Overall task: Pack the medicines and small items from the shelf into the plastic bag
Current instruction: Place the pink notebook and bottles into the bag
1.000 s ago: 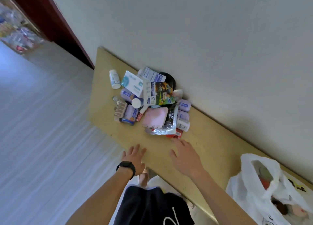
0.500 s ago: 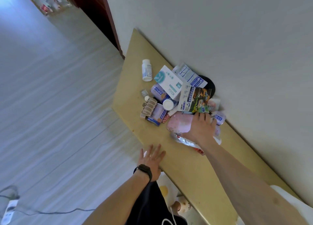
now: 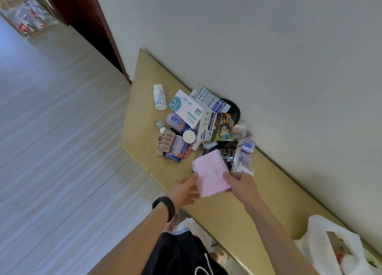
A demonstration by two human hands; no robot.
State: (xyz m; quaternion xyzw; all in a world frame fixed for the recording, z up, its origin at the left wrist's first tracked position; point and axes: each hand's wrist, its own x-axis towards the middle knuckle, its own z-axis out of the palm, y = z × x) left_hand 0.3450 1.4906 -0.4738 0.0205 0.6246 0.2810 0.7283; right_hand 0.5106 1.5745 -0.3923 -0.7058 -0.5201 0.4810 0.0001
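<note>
A pink spiral notebook (image 3: pixel 210 172) is lifted just off the yellow shelf (image 3: pixel 244 208), held between both hands. My right hand (image 3: pixel 242 184) grips its right edge and my left hand (image 3: pixel 186 190), with a black wristband, holds its left edge. Behind it lies the heap of medicines: a white box with teal print (image 3: pixel 187 108), a white pill bottle (image 3: pixel 159 97), blue-and-white sachets (image 3: pixel 210 99), a colourful packet (image 3: pixel 218 127), lilac tins (image 3: pixel 176 148) and a dark foil pack (image 3: pixel 228 153). The white plastic bag (image 3: pixel 334 245) stands open at the lower right.
The shelf runs along a pale wall (image 3: pixel 268 57). A dark red door frame (image 3: pixel 99 26) stands past its far end. Pale wood floor (image 3: pixel 51 150) lies to the left. Small lilac bottles (image 3: pixel 246 150) sit against the wall beside the heap.
My right hand has picked the pink notebook out of the heap and drawn it toward me. My left hand rose from the shelf edge to take the notebook's other side.
</note>
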